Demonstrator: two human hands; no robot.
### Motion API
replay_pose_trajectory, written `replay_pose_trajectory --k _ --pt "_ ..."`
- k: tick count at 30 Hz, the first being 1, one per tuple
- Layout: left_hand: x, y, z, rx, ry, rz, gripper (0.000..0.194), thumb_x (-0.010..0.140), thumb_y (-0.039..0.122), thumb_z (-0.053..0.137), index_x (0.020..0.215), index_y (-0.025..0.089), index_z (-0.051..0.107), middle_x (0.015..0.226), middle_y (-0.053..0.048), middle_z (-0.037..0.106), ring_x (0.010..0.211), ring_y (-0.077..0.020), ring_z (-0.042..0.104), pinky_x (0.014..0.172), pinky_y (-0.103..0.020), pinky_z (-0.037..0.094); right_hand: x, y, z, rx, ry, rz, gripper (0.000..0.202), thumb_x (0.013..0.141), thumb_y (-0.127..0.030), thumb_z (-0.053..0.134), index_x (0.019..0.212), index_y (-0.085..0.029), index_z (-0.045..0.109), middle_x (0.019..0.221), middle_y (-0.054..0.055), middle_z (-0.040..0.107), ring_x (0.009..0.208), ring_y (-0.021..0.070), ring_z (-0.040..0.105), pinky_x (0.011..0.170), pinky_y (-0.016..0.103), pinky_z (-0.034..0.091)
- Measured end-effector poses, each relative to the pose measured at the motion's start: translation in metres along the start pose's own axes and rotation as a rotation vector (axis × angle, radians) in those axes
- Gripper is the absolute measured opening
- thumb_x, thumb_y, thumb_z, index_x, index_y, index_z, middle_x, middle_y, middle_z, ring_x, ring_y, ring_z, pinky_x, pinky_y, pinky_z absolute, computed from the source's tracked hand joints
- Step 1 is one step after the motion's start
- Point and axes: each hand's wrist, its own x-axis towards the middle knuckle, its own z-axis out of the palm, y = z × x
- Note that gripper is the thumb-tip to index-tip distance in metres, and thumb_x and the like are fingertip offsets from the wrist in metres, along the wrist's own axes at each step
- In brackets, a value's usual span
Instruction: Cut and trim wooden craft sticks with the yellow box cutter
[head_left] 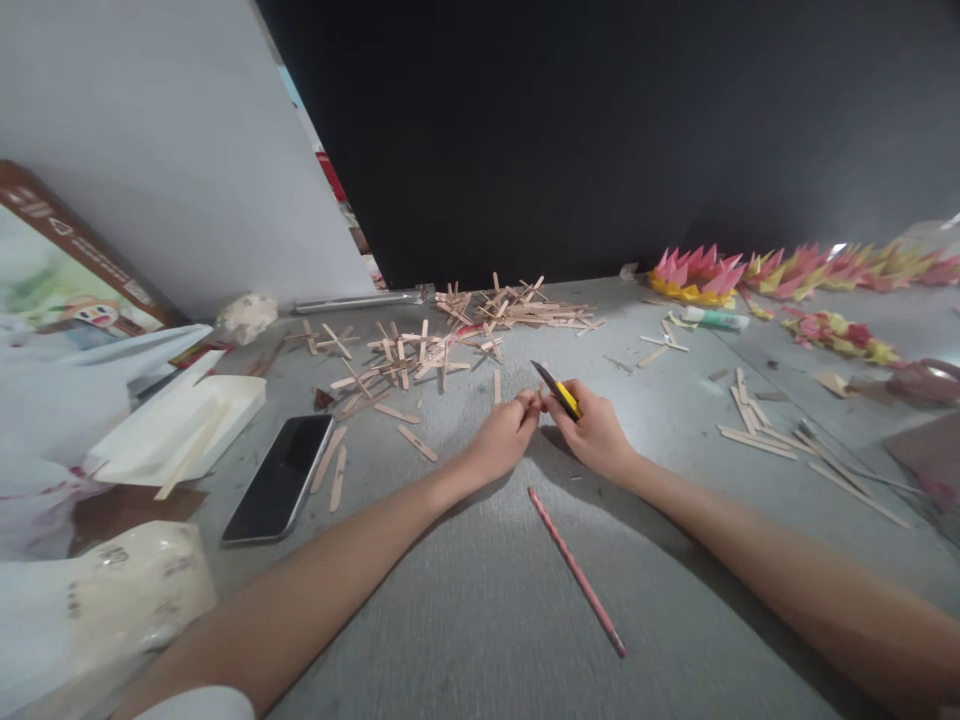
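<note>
My right hand (596, 432) is wrapped round a yellow utility knife (568, 399), its dark blade pointing up and away to the left. Close beside it, my left hand (501, 440) is closed in a pinch, the fingertips nearly meeting those of the right. Whatever lies between the left fingers is too small and covered to make out. Just beyond the left knuckles a flat wooden craft stick (496, 386) lies on the grey table (480, 600). A pink pencil (576, 570) rests in front of both hands.
Farther back spreads a heap of crossed craft sticks (517, 312). On the left lie a phone (281, 480), a white tray (225, 440) and a plastic bag (142, 585). On the right are loose sticks (757, 445), a glue stick (716, 319) and pink-yellow paper flowers (697, 275).
</note>
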Motion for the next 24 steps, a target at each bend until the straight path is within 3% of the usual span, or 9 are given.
replay_pose_trajectory --k 5,10,17,24 --pt "0.0011 -0.0004 -0.0024 -0.215 0.058 -0.065 0.029 0.108 0.041 0.038 0.092 0.022 0.053 0.064 0.006 0.049 0.058 -0.0129 0.046 0.061 -0.026 0.036 0.0003 -0.0027 -0.0029 0.029 0.021 0.009 0.028 0.099 -0.051 0.057 0.092 -0.024 0.062 0.073 0.002 0.067 0.063 0.0193 0.059 0.063 0.03 0.044" --pt "0.0005 0.0003 -0.0019 -0.215 0.051 -0.057 0.027 0.107 0.041 0.041 0.091 0.021 0.052 0.066 0.006 0.049 0.058 -0.0121 0.044 0.06 -0.025 0.034 0.0007 -0.0039 -0.0048 0.04 0.004 0.014 0.032 0.101 -0.052 0.055 0.094 -0.023 0.066 0.072 0.002 0.065 0.064 0.019 0.058 0.064 0.029 0.044" --pt "-0.0003 -0.001 -0.0006 -0.112 0.026 -0.011 0.024 0.107 0.036 0.042 0.092 0.021 0.054 0.072 0.003 0.056 0.066 -0.0145 0.052 0.067 -0.028 0.037 0.0 -0.0015 -0.003 0.07 0.012 0.016 0.027 0.1 -0.049 0.059 0.104 -0.023 0.068 0.087 0.005 0.075 0.071 0.0204 0.064 0.07 0.031 0.047" --pt "-0.0016 -0.0023 0.0008 0.01 -0.013 0.037 0.018 0.106 0.031 0.044 0.097 0.022 0.056 0.088 -0.002 0.066 0.08 -0.0189 0.062 0.075 -0.031 0.042 0.0006 -0.0012 -0.0026 0.095 0.018 0.013 0.024 0.096 -0.048 0.062 0.098 -0.024 0.066 0.079 0.003 0.072 0.068 0.0197 0.062 0.068 0.03 0.047"
